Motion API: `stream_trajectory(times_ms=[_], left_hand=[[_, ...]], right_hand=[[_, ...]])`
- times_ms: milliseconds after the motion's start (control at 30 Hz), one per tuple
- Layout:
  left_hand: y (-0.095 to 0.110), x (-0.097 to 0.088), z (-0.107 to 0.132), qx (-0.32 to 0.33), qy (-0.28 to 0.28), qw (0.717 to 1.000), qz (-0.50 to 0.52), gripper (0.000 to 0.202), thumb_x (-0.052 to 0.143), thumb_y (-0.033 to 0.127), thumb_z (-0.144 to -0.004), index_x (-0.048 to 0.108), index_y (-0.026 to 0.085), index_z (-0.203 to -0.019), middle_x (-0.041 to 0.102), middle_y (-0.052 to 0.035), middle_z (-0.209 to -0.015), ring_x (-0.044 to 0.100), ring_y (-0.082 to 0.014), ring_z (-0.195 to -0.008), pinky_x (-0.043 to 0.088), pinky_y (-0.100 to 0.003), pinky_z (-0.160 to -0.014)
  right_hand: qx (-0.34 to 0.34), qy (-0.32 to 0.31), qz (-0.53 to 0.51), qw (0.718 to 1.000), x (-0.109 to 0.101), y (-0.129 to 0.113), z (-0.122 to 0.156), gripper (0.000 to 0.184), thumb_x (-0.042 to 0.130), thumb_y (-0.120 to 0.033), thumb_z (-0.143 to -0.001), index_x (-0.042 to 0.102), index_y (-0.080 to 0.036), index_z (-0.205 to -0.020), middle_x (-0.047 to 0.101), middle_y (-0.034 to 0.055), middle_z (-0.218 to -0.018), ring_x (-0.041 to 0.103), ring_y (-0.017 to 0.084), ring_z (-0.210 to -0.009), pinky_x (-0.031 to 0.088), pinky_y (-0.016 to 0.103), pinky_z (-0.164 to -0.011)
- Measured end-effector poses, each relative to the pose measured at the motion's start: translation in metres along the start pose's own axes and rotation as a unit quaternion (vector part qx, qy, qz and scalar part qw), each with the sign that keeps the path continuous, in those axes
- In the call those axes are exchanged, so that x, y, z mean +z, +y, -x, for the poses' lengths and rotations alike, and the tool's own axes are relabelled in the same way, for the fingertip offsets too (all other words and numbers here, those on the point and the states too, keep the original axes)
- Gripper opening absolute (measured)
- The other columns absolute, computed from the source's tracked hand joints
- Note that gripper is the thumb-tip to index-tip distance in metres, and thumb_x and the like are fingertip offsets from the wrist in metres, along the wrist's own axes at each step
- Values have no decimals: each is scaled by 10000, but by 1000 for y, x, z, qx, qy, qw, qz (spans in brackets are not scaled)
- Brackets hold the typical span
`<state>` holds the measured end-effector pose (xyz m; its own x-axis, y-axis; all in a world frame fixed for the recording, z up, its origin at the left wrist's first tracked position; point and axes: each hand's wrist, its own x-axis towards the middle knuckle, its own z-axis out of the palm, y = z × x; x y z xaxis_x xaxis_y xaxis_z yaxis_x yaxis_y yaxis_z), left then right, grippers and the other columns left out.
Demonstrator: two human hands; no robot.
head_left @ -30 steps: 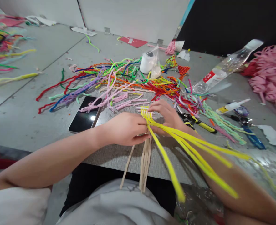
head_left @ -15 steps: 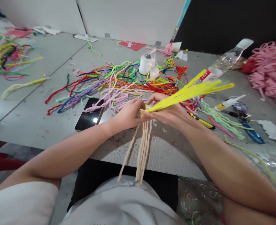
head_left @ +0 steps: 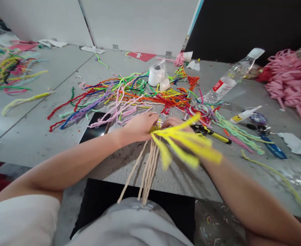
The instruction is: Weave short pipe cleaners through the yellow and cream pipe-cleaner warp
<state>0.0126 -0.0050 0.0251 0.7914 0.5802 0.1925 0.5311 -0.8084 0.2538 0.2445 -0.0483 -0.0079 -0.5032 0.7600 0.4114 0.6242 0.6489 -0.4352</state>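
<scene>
My left hand (head_left: 144,125) is closed on a small knotted piece where yellow and beige cords meet. From it the loose ends of the yellow cords (head_left: 191,140) fan out to the right, blurred, across my right hand. My right hand (head_left: 174,123) is beside the knotted piece with curled fingers, closed on it, partly hidden behind the yellow ends. Several beige cords (head_left: 147,171) run from under my hands down over the table edge to my lap. The black phone (head_left: 95,126) lies beyond my left forearm, half under pink cords.
A heap of coloured cords (head_left: 135,89) spreads behind my hands, with a white spool (head_left: 155,76) on it. To the right are a tilted plastic bottle (head_left: 227,83), a yellow-black cutter (head_left: 218,136), a glue tube (head_left: 245,114) and a pink cord pile (head_left: 286,82).
The yellow ends, which pointed up and right over the bottle, have swung down and spread in front of my right hand. Both hands are slightly lower.
</scene>
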Motion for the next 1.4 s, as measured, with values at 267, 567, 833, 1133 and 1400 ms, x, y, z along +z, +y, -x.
stream_trajectory(times_ms=[267, 567, 833, 1133, 1400], left_hand=[[16, 6, 15, -140, -38, 986, -77, 261, 637, 304, -943, 675, 120, -1125, 703, -177, -1108, 739, -344, -950, 577, -406, -750], [21, -1, 17, -159, -60, 983, -74, 175, 601, 212, -921, 736, 127, -993, 723, -138, -988, 732, -297, -875, 559, -379, -726], [25, 0, 17, -160, -77, 980, -84, 201, 604, 211, -909, 784, 131, -869, 720, -130, -892, 726, -296, -832, 564, -383, -720], [17, -2, 21, -133, -52, 987, -75, 158, 628, 212, -893, 761, 145, -944, 675, -128, -1109, 709, -258, -889, 581, -384, -802], [2, -3, 18, -107, -52, 992, -46, 189, 548, 109, -911, 731, 150, -928, 742, -89, -933, 713, -262, -921, 569, -384, -853]], right_hand=[[13, -18, -29, 999, 17, -1, 1, 49, 675, -243, -980, 713, -223, -957, 761, 99, -994, 685, 281, -977, 536, 455, -912], [25, -4, -12, 1000, 19, 0, 2, 82, 640, -191, -943, 703, -232, -909, 743, 71, -907, 663, 254, -878, 516, 397, -830], [37, -12, 18, 999, 17, -4, 2, 82, 630, -203, -924, 666, -231, -855, 696, 61, -832, 623, 246, -811, 496, 385, -786], [25, -46, 62, 997, 17, -3, 2, 129, 576, -236, -985, 643, -213, -876, 678, 87, -854, 594, 262, -842, 481, 401, -801], [26, -48, 52, 997, 17, -4, 2, 121, 579, -235, -970, 625, -230, -857, 663, 74, -847, 586, 261, -835, 475, 402, -795]])
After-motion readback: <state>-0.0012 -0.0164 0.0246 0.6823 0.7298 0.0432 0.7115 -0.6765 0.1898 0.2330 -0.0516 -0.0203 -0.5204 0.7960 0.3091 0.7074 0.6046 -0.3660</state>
